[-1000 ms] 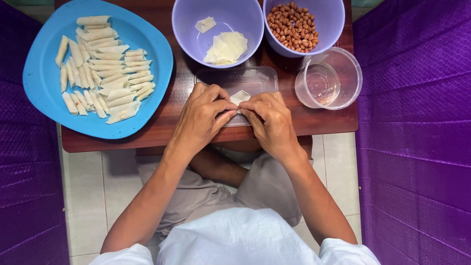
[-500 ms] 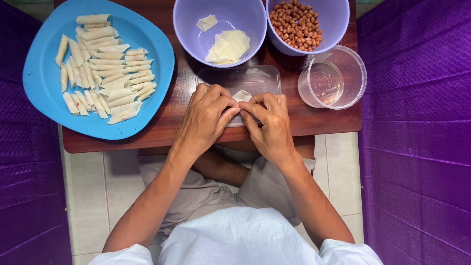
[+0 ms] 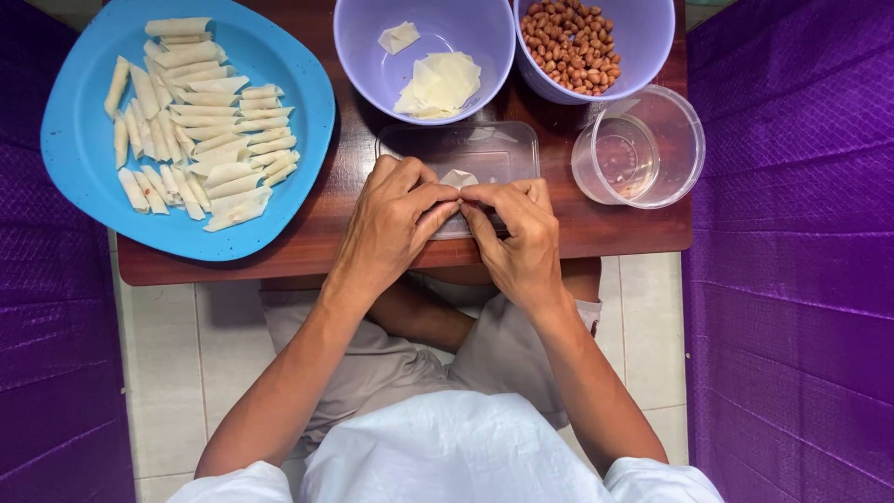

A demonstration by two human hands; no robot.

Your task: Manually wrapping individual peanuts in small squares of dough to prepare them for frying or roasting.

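My left hand (image 3: 391,224) and right hand (image 3: 517,237) pinch together on a small wrapper (image 3: 458,178) at frame centre, over the clear tray (image 3: 484,144); I think pressing too hard may tear it.

Home floor, low wooden table (image 3: 615,233)
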